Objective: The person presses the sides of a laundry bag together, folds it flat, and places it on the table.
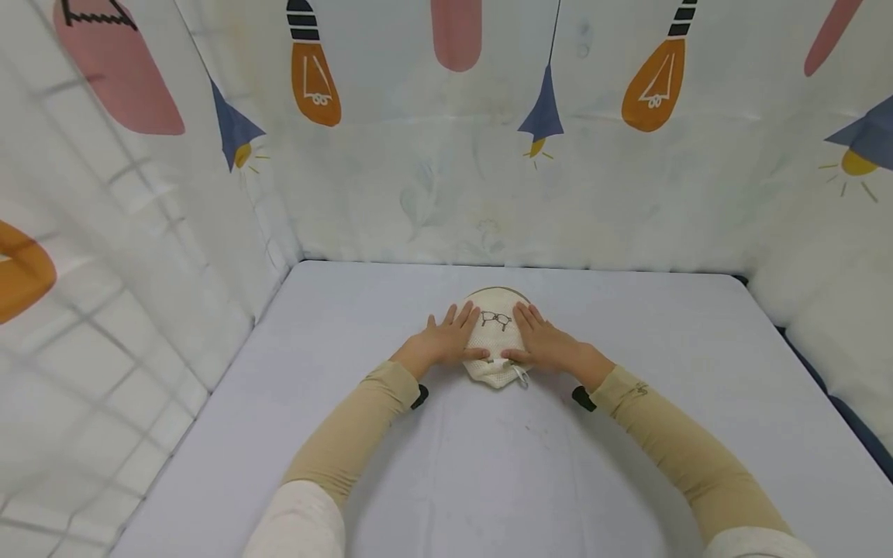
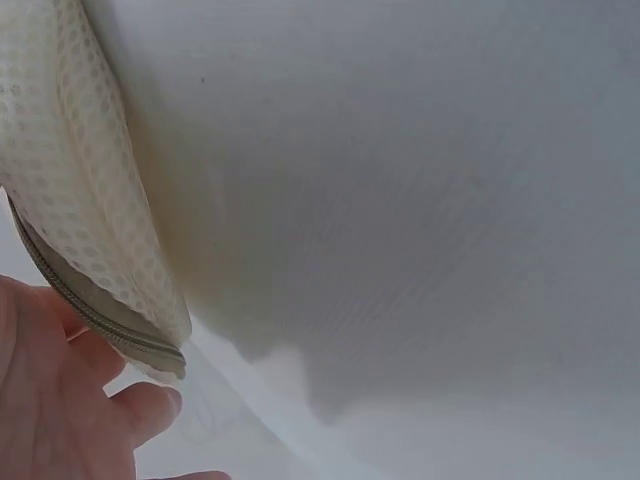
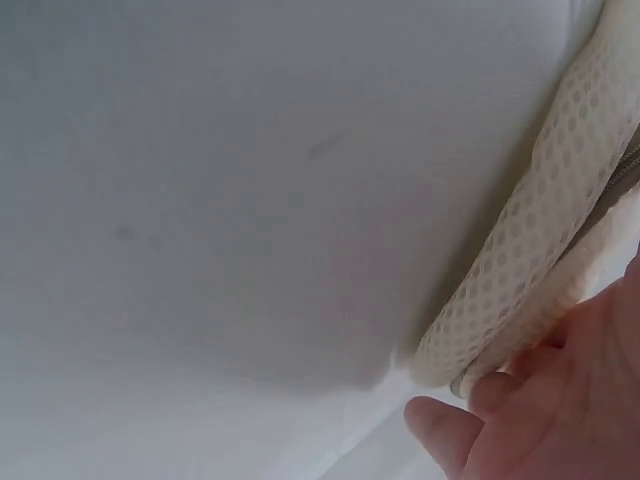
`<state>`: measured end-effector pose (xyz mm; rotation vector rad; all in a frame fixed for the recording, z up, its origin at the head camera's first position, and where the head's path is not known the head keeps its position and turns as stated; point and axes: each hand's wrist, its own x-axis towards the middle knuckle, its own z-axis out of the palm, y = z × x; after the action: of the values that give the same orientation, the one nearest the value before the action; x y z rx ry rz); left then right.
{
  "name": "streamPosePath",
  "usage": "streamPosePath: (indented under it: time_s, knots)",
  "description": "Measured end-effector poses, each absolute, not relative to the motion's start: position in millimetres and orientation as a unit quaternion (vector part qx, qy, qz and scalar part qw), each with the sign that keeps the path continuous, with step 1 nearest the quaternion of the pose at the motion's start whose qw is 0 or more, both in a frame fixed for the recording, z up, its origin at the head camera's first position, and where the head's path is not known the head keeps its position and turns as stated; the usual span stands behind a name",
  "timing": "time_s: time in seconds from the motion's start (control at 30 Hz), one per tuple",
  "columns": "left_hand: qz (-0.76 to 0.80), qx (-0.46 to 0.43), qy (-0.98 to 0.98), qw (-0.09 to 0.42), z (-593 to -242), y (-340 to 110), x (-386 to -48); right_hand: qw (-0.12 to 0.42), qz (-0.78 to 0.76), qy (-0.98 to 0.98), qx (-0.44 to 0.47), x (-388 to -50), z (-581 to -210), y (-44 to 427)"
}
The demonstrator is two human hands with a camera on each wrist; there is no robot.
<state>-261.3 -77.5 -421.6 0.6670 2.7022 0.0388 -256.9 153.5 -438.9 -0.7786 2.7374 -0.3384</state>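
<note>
A rounded cream mesh zip pouch (image 1: 497, 338) lies on the white table, with a pair of glasses drawn on its top face. My left hand (image 1: 449, 339) rests on its left side, fingers extended and thumb pointing inward. On the right side, my right hand (image 1: 543, 339) touches it in much the same way. A small pale tag or pull hangs at the pouch's near edge. In the left wrist view, the brown zip (image 2: 95, 310) runs along the rim beside my fingers. The right wrist view shows the mesh side wall (image 3: 515, 240) above my fingertips. Whatever is inside the pouch is hidden.
The white-covered table (image 1: 377, 310) spreads around the pouch. Behind it hangs a white cloth wall (image 1: 446, 201) printed with lamps and bulbs, and similar cloth rises at the left (image 1: 125, 310) and right. Dark wrist-worn pieces (image 1: 584, 398) sit under both wrists.
</note>
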Motion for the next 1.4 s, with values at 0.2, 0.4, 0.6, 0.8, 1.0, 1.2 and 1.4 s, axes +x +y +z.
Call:
streamPosePath:
  time_s: [0.2, 0.4, 0.6, 0.8, 1.0, 1.2, 1.4]
  knots:
    - [0.022, 0.237, 0.957, 0.168, -421, -78, -263, 0.141, -0.131, 0.942, -0.275, -259, -440, 158]
    - [0.039, 0.244, 0.957, 0.153, -423, -79, -266, 0.12, -0.112, 0.939, -0.301, -266, -434, 161]
    - [0.05, 0.25, 0.953, 0.162, -422, -79, -268, 0.123, -0.108, 0.935, -0.315, -277, -433, 160]
    - [0.027, 0.246, 0.956, 0.159, -425, -75, -267, 0.134, -0.107, 0.931, -0.321, -284, -435, 163]
    - [0.008, 0.233, 0.959, 0.164, -424, -71, -264, 0.145, -0.109, 0.93, -0.321, -283, -433, 161]
    - [-0.008, 0.234, 0.959, 0.158, -429, -69, -266, 0.153, -0.107, 0.93, -0.316, -285, -436, 163]
    - [-0.018, 0.229, 0.959, 0.166, -429, -67, -267, 0.162, -0.112, 0.928, -0.316, -288, -439, 164]
